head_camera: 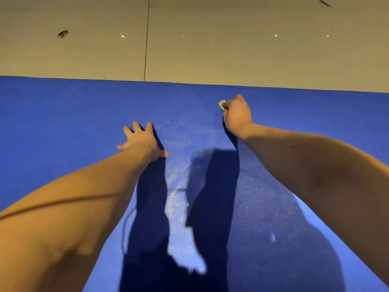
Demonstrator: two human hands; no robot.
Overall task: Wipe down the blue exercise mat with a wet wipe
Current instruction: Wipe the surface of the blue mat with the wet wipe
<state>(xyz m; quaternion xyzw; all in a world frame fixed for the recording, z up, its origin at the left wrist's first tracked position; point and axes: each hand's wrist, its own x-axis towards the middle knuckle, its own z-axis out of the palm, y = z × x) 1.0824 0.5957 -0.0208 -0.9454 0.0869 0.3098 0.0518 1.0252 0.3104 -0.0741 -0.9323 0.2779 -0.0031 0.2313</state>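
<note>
The blue exercise mat (pixel 63 127) fills the lower two thirds of the view, its far edge running across the middle. My left hand (pixel 143 142) lies flat on the mat left of centre, fingers spread and pressing down. Further out, near the far edge, my right hand (pixel 236 115) grips a small crumpled white wet wipe (pixel 221 104), which sticks out at the left of the fist and touches the mat. A paler, speckled sheen runs down the mat between my arms. Dark shadows of both arms fall on the mat.
Beyond the mat's far edge lies a beige tiled floor (pixel 231 49) with a dark grout line (pixel 146 39). A small dark scuff (pixel 63 34) marks the floor at upper left, another dark mark (pixel 325 3) at the top right.
</note>
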